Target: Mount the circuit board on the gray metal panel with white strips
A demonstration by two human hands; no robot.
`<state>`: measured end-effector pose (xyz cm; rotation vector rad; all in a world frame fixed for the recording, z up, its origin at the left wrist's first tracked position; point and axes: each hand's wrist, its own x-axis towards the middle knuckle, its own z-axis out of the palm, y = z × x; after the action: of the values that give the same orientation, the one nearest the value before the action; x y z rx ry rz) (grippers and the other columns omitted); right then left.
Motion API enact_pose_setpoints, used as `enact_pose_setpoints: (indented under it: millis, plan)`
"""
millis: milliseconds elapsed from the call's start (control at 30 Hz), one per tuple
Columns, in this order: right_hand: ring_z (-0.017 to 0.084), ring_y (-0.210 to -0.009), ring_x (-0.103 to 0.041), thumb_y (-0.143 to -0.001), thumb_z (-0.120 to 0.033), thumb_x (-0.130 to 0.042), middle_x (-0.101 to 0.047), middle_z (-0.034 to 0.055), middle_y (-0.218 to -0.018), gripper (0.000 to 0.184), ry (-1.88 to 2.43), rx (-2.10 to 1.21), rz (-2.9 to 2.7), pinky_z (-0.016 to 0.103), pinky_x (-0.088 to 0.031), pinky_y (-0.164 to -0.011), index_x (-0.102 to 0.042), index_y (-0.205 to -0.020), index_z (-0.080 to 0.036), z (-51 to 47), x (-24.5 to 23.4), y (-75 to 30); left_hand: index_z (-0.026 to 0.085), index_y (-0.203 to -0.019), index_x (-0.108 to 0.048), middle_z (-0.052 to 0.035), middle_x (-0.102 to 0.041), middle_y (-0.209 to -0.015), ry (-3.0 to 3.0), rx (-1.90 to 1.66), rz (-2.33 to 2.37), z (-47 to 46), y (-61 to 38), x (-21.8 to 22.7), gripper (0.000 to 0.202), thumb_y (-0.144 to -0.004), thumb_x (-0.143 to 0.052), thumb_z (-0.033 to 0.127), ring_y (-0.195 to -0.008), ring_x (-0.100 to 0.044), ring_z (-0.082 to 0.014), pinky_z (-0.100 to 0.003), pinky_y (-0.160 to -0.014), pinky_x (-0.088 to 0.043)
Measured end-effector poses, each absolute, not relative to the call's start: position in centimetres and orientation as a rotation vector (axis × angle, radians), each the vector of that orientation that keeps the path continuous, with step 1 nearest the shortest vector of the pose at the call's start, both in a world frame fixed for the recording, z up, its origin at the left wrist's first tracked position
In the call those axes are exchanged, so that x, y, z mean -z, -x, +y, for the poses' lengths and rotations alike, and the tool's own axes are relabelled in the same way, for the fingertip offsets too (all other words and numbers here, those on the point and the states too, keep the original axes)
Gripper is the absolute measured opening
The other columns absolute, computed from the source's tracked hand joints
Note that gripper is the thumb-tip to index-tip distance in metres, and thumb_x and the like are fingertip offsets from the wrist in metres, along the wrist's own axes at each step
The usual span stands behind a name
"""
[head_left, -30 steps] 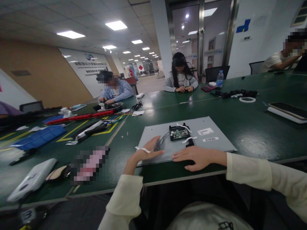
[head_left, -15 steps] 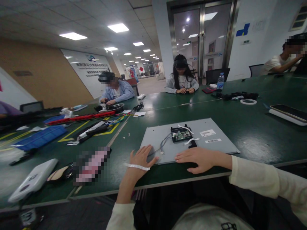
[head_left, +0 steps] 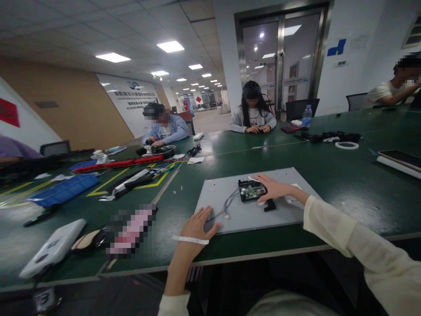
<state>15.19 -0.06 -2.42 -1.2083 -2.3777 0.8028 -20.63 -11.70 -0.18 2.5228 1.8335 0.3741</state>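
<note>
A grey metal panel lies flat on the green table in front of me. A small green circuit board in a black frame sits on its middle, with thin grey wires running off to the left. My left hand rests flat and open on the panel's near left corner, a white strip stuck across its wrist. My right hand reaches over the panel, its fingers touching the right side of the circuit board and the white tape strips there.
A blue tray, red and black bars and a white device lie on the left. A tape roll, black parts and a flat device are on the right. Three other people sit at the far side.
My right hand has left the panel's near edge and moved forward onto the circuit board. My left hand slid back to the panel's near left corner earlier and now stays there.
</note>
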Motion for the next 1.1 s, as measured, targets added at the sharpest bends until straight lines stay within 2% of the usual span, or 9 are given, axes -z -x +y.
enact_pose_setpoints:
  millis: [233,433,567,667,733,800,900,1000,1100]
  plan:
    - [0.033,-0.142,-0.017,-0.063,-0.065,-0.073,-0.017,0.0140,-0.156,0.117,1.174,-0.680,-2.347,0.047,-0.020,-0.114,-0.014,-0.155,-0.023,0.4,3.5,-15.3,0.022,-0.132,-0.051,-0.0085,-0.053,-0.140,-2.484,-0.415,1.872,-12.0,20.2,0.1,0.053,-0.088,-0.049,0.051,-0.134,-0.043,-0.0256,-0.044,-0.112,-0.033]
    - [0.032,-0.141,-0.020,-0.065,-0.061,-0.074,-0.017,0.0150,-0.156,0.114,1.140,-0.692,-2.283,0.048,-0.021,-0.114,-0.014,-0.154,-0.024,0.5,4.0,-15.6,0.022,-0.132,-0.051,-0.0084,-0.052,-0.141,-2.500,-0.417,1.857,-12.1,20.2,-0.1,0.051,-0.089,-0.047,0.050,-0.134,-0.043,-0.0251,-0.043,-0.112,-0.034]
    - [0.031,-0.143,-0.016,-0.066,-0.061,-0.073,-0.015,0.0148,-0.157,0.114,1.153,-0.685,-2.270,0.047,-0.019,-0.115,-0.014,-0.154,-0.023,0.2,4.0,-15.4,0.022,-0.132,-0.050,-0.0083,-0.051,-0.141,-2.506,-0.394,1.856,-12.0,20.4,0.1,0.050,-0.090,-0.044,0.049,-0.135,-0.042,-0.0244,-0.042,-0.112,-0.034]
    - [0.031,-0.145,-0.012,-0.068,-0.063,-0.071,-0.010,0.0135,-0.159,0.112,1.156,-0.729,-2.255,0.048,-0.017,-0.116,-0.011,-0.155,-0.024,0.0,3.9,-15.7,0.023,-0.132,-0.050,-0.0094,-0.050,-0.142,-2.487,-0.330,1.942,-12.2,19.4,0.4,0.050,-0.090,-0.044,0.048,-0.135,-0.041,-0.0281,-0.050,-0.111,-0.032]
    - [0.029,-0.145,-0.014,-0.073,-0.064,-0.067,-0.009,0.0122,-0.159,0.107,1.151,-0.789,-2.218,0.047,-0.017,-0.117,-0.011,-0.155,-0.025,0.0,3.7,-16.0,0.024,-0.132,-0.051,-0.0110,-0.048,-0.143,-2.500,-0.314,2.040,-12.4,17.9,0.2,0.051,-0.087,-0.049,0.049,-0.135,-0.039,-0.0341,-0.061,-0.111,-0.024]
    - [0.027,-0.145,-0.018,-0.078,-0.064,-0.061,-0.012,0.0111,-0.159,0.098,1.159,-0.855,-2.141,0.045,-0.020,-0.116,-0.012,-0.154,-0.026,0.1,3.6,-16.3,0.026,-0.132,-0.051,-0.0113,-0.047,-0.144,-2.602,-0.370,2.004,-12.4,15.7,-0.9,0.053,-0.083,-0.055,0.048,-0.136,-0.036,-0.0371,-0.065,-0.111,-0.015]
    - [0.024,-0.141,-0.029,-0.087,-0.057,-0.053,-0.024,0.0122,-0.156,0.081,1.185,-0.953,-1.952,0.042,-0.030,-0.112,-0.018,-0.153,-0.026,0.5,3.8,-16.6,0.028,-0.131,-0.052,-0.0084,-0.050,-0.142,-2.746,-0.472,1.801,-11.3,11.6,-4.1,0.045,-0.087,-0.051,0.040,-0.134,-0.038,-0.0346,-0.062,-0.113,-0.015]
    - [0.022,-0.131,-0.046,-0.092,-0.041,-0.050,-0.043,0.0140,-0.145,0.064,1.235,-0.977,-1.749,0.039,-0.041,-0.105,-0.028,-0.149,-0.023,1.3,4.3,-16.8,0.022,-0.126,-0.056,-0.0098,-0.059,-0.129,-2.804,-0.509,1.530,-8.3,7.5,-7.0,0.040,-0.094,-0.040,0.038,-0.120,-0.052,-0.0281,-0.049,-0.109,-0.031]
    - [0.021,-0.114,-0.059,-0.090,-0.028,-0.051,-0.057,0.0128,-0.132,0.050,1.307,-0.917,-1.630,0.037,-0.049,-0.095,-0.045,-0.138,-0.021,1.9,4.8,-17.1,0.016,-0.120,-0.060,-0.0119,-0.062,-0.123,-2.802,-0.502,1.460,-3.9,4.3,-6.9,0.036,-0.093,-0.039,0.029,-0.114,-0.056,-0.0246,-0.038,-0.102,-0.040]
